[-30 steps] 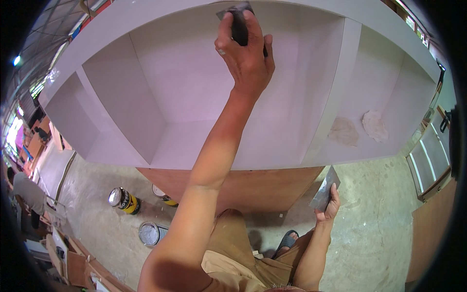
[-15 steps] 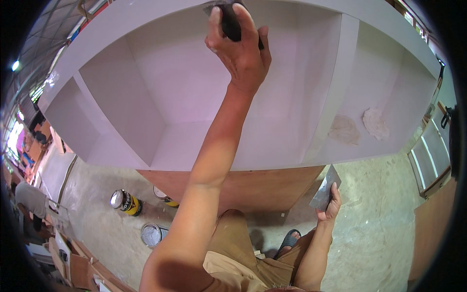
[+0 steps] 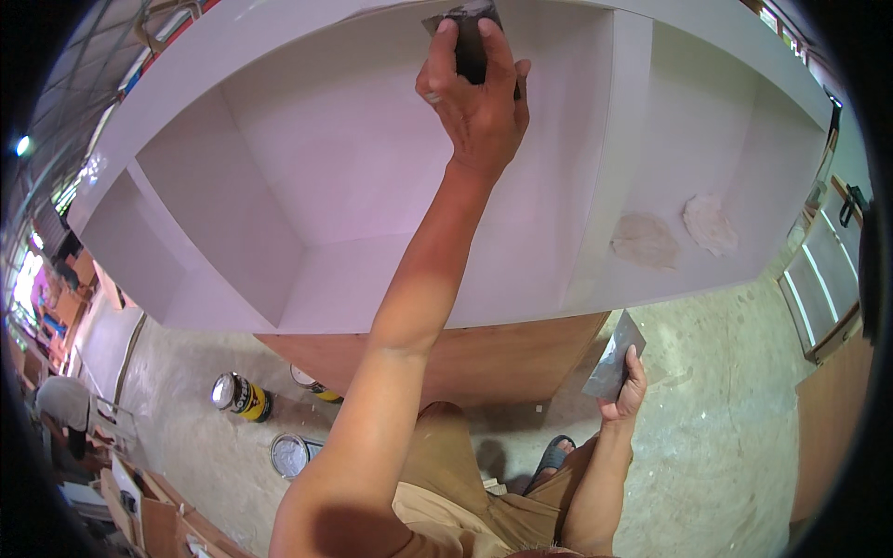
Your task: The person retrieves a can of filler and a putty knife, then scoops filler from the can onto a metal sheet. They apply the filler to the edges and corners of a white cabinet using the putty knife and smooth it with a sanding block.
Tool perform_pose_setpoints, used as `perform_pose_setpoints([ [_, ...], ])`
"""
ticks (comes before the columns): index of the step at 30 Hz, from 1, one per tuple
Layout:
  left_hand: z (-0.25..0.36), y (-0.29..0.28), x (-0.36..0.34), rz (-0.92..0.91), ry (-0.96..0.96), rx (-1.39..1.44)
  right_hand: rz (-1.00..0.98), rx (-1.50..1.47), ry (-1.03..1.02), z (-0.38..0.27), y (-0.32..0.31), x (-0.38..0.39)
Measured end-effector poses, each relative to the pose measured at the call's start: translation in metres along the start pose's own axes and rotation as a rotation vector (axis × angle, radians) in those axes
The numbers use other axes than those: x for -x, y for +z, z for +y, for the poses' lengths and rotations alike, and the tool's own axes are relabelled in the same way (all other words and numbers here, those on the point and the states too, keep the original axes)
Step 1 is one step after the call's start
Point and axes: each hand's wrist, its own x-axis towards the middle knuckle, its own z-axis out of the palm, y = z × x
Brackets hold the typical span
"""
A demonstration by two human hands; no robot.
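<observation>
My left hand [image 3: 479, 107] reaches up to the far edge of a white cabinet frame [image 3: 595, 167] with open compartments. Its fingers grip a dark putty knife [image 3: 473, 60], whose blade end lies at the cabinet's upper rim. Lower right, my right hand [image 3: 628, 391] holds a flat grey metal plate [image 3: 614, 358] outside the cabinet, thumb along one edge. In the right compartment lie two crumpled, pale beige pieces: one rag-like piece [image 3: 644, 242] and another piece [image 3: 710, 225].
Below the cabinet is a brown wooden panel [image 3: 446, 363]. On the concrete floor at left stand a yellow-and-black can [image 3: 242, 397], another can partly hidden behind the panel, and an open can [image 3: 293, 454] of grey stuff. A person [image 3: 70, 409] bends at far left among boards.
My left hand has slid right along the cabinet's upper rim with the putty knife. The view has shifted slightly; my right hand still holds the metal plate in about the same place.
</observation>
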Motion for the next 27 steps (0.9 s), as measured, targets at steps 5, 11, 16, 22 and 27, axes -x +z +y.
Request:
perform_pose_setpoints([
  [5,0.003,0.010,-0.012,0.129,-0.025,0.037,0.019,0.011,-0.009,-0.002,0.001,0.002],
  [11,0.013,0.021,0.009,0.050,0.039,0.015,0.022,0.017,-0.012,-0.005,0.002,0.002],
  [16,0.013,0.042,-0.003,0.236,-0.006,0.110,0.002,0.026,-0.028,-0.004,0.000,0.000],
  [22,0.017,0.035,0.009,0.088,0.090,0.058,0.028,0.016,-0.027,-0.003,-0.004,-0.003],
  [27,0.010,0.050,-0.002,0.174,0.131,0.047,0.001,0.006,-0.026,-0.004,0.001,0.000],
])
